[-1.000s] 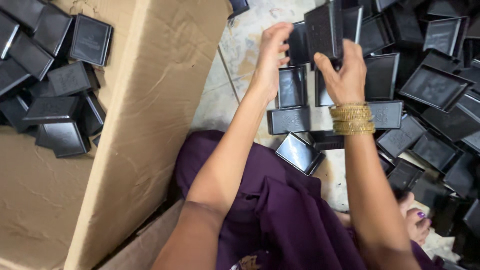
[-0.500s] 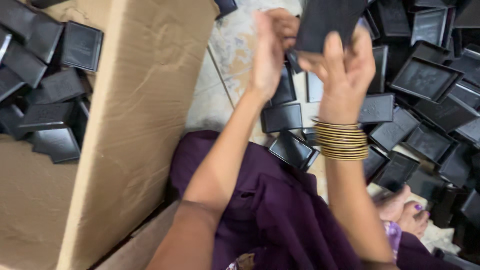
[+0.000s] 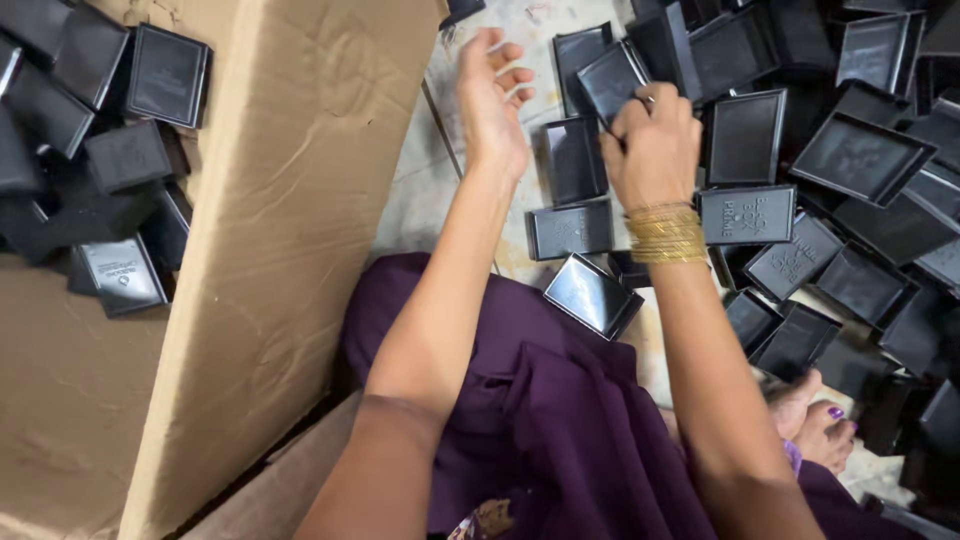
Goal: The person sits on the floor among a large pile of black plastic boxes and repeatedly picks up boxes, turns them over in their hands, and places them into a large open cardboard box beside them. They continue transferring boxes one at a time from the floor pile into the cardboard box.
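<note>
R hand (image 3: 652, 140) grips tilted tray (image 3: 612, 80).

Cardboard box (image 3: 270, 250) left (trays (image 3: 120, 155) inside), loose trays (image 3: 860, 150) right

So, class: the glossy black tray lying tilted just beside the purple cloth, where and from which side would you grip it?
Pinch the glossy tray across its two long raised rims, coming from above. It lies open side up with those edges free, and the shallow walls suit a thumb-and-finger pinch.
</note>
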`<state>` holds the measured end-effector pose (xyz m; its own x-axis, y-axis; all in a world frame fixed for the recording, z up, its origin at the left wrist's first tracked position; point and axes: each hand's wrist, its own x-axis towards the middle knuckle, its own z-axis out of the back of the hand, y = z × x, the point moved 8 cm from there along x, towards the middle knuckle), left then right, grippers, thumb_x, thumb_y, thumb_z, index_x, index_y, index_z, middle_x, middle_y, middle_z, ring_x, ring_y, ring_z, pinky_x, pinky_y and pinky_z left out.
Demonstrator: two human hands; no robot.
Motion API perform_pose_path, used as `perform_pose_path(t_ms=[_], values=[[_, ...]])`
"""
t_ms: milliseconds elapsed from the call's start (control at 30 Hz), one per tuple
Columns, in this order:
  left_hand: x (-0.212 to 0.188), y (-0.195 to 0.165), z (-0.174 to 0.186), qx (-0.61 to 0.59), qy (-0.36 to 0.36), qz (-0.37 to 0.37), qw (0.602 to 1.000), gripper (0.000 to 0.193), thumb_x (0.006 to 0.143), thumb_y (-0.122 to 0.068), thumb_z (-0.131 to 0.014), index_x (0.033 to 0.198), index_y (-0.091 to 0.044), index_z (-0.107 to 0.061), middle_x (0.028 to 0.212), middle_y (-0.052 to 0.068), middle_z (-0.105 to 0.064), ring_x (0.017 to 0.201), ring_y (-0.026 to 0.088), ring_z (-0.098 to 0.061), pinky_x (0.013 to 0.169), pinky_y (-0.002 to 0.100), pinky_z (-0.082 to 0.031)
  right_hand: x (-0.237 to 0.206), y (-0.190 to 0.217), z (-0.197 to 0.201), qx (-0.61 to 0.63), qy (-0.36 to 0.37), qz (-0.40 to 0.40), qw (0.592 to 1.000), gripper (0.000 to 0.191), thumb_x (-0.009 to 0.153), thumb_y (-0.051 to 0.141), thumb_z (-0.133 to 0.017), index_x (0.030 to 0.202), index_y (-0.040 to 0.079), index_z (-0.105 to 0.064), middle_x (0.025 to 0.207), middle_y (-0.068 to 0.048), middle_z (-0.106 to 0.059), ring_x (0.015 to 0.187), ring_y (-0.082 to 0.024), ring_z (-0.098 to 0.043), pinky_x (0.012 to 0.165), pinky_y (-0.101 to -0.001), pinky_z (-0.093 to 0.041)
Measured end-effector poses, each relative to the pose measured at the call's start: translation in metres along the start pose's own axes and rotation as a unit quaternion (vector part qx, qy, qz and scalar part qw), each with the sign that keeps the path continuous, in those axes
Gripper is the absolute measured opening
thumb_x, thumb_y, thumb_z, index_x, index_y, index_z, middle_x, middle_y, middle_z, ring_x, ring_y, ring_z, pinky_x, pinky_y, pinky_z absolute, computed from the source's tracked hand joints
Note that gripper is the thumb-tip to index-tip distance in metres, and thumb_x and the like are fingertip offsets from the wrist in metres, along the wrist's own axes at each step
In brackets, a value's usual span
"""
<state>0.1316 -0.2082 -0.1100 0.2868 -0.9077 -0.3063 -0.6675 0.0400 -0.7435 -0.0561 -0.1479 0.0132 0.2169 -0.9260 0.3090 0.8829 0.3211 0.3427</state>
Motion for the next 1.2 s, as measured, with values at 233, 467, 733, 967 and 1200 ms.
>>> perform_pose_path(t_ms=[233,467,733,967,1200], values=[[-0.049,-0.003,-0.084,0.18,0.216,-0.043,0.959,0.073,0.1,-0.058,-0.065,0.144,-0.008,-0.034,0.112,0.013,-0.065,0.104,0.018,-0.064,0.096,0.035,-0.052,-0.006,0.002,0.018,0.454,-0.001,-0.062,0.889,0.013,0.104,0.009,-0.069,0.11,-0.003,-0.068,0.127,-0.018,-0.064,0.114,-0.033,-0.065,0.096,-0.0391,-0.055],[-0.015,-0.048,-0.031,-0.079,0.048,-0.058,0.994,0.071,0.098,-0.065,-0.049,0.12,0.001,-0.058,0.108,0.014,-0.065,0.084,0.026,-0.072,0.078,0.044,-0.063,-0.004,-0.006,0.008,0.231,0.006,-0.102,0.968,0.014,0.102,0.012,-0.071,0.111,0.001,-0.071,0.115,-0.015,-0.067,0.105,-0.032,-0.069,0.091,-0.0416,-0.058],[-0.02,-0.042,-0.037,-0.047,0.067,-0.043,0.996,0.059,0.102,-0.059,-0.051,0.12,-0.004,-0.062,0.101,0.009,-0.072,0.087,0.02,-0.069,0.078,0.035,-0.058,0.045,0.005,-0.06,-0.038,-0.076,-0.011,0.996,0.024,0.073,0.023,-0.082,0.087,0.007,-0.072,0.1,-0.015,-0.067,0.094,-0.038,-0.065,0.075,-0.0499,-0.05],[-0.019,-0.039,-0.04,-0.078,0.068,0.0,0.995,0.054,0.102,-0.056,-0.059,0.125,-0.007,-0.06,0.11,0.008,-0.067,0.091,0.02,-0.067,0.077,0.038,-0.057,0.028,-0.048,-0.048,0.708,0.035,-0.26,0.656,0.026,0.102,0.027,-0.063,0.113,0.004,-0.069,0.108,-0.011,-0.073,0.093,-0.022,-0.07,0.071,-0.0336,-0.056],[-0.052,-0.022,-0.08,0.033,0.217,-0.024,0.975,0.045,0.098,-0.017,-0.074,0.14,-0.004,-0.061,0.132,0.011,-0.065,0.117,0.021,-0.062,0.101,0.036,-0.053,0.011,-0.007,0.031,0.325,-0.079,-0.056,0.941,0.03,0.104,0.015,-0.071,0.125,-0.001,-0.057,0.117,-0.015,-0.065,0.106,-0.029,-0.068,0.096,-0.0397,-0.058]])
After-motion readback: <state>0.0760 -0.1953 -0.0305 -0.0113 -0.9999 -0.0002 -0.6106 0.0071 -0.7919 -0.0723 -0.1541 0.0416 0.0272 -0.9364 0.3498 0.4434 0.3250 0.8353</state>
